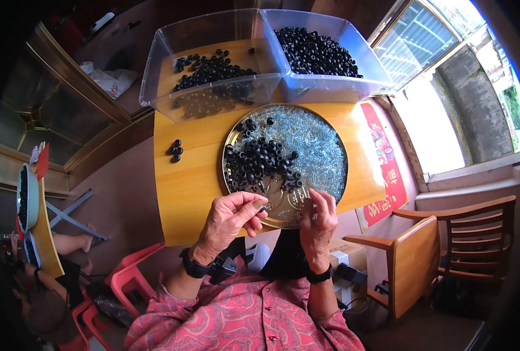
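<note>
Nearest to me, my left hand (232,215) hovers over the near rim of the round gold-coloured metal tray (232,136), thumb and forefinger pinched narrow; something small and dark may sit between the fingertips, but I cannot tell for sure. My right hand (317,217) is curled tight just beside it, over the same rim, its grip closed on something too small to make out.

On the tray lies a heap of small black rubber rings (259,164) on the left half and a spread of tiny silvery metal pieces (318,146) across the right. I judge the main risk to be a pinched piece slipping and dropping past the near edge of the yellow wooden bench (184,193), since both hands work right at that edge. A nudge of the tray could also mix the two piles.

A few stray black rings (176,150) lie on the bench to the left, apart from the tray.

Farther off stand two clear plastic tubs side by side: the left tub (155,70) is thinly filled with black rings, the right tub (365,64) holds a thick heap of them.
</note>
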Action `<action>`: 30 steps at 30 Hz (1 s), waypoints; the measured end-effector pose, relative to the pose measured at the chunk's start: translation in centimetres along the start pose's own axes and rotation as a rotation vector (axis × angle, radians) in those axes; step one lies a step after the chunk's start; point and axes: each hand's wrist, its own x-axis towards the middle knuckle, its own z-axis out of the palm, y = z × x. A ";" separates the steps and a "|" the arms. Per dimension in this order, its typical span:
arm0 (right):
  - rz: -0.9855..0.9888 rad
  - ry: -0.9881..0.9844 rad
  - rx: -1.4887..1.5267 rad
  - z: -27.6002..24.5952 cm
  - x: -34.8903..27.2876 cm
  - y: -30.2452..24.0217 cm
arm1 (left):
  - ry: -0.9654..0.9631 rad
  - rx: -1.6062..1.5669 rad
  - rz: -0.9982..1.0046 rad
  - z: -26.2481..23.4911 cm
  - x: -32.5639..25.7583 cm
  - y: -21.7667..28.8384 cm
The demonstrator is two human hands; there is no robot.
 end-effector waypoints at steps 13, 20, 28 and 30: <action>-0.135 -0.074 -0.167 0.4 1.6 -0.9 | 0.029 -0.119 -0.077 -0.1 0.0 -3.6; -0.151 -0.086 -0.256 1.6 2.5 -2.7 | 0.035 -0.160 -0.084 -0.2 -0.2 -3.6; -0.085 -0.084 -0.364 2.8 2.7 -3.3 | 0.017 -0.258 -0.082 -0.6 -0.3 -3.9; -0.095 -0.076 -0.372 3.0 2.8 -2.9 | -0.017 -0.369 -0.082 -0.9 -0.2 -4.3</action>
